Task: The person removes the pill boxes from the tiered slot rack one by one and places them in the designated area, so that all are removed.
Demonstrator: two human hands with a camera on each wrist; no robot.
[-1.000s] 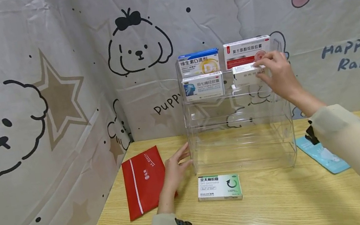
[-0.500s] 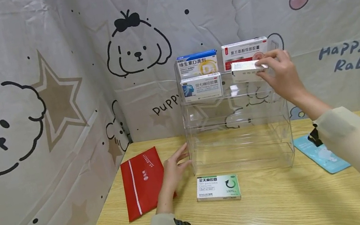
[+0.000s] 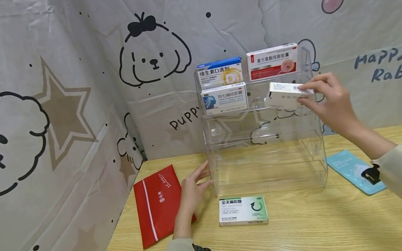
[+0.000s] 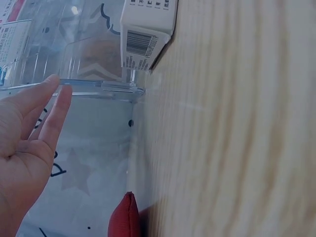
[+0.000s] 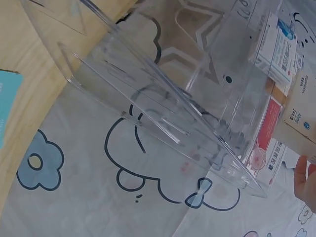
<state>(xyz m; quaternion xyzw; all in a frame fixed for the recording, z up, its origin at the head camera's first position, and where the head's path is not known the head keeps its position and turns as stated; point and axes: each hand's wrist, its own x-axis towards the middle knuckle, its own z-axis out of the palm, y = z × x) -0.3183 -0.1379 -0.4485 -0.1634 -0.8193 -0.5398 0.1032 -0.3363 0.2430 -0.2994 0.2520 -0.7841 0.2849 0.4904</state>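
I have the right hand (image 3: 332, 104) pinching one end of a small white box (image 3: 286, 95), fingers on top and thumb at the front, so that grip is clamped on it. The box tips down to the right, in front of the clear rack's (image 3: 275, 182) second row; I can't tell if they touch. On the right wrist view I can read "40mg" on it (most other print is too tiny for me). My left hand (image 3: 193, 188) has its fingers nearly straight, its grip apart, tips at the rack's left side.

On the top row I read 维生素D滴剂 and "D3" on a blue and yellow box (image 3: 218, 75), and 复方氨酚烷胺胶囊 on a red and white box (image 3: 273, 62). Below, a box with a blue head picture (image 3: 225, 99) says 田七痛经胶囊. A green and white box (image 3: 242, 211) on the desk (image 3: 304, 233) says 全天麻胶囊, "Capsules" and "100%". The wall cloth (image 3: 228, 31) says "Happy Rabbit".
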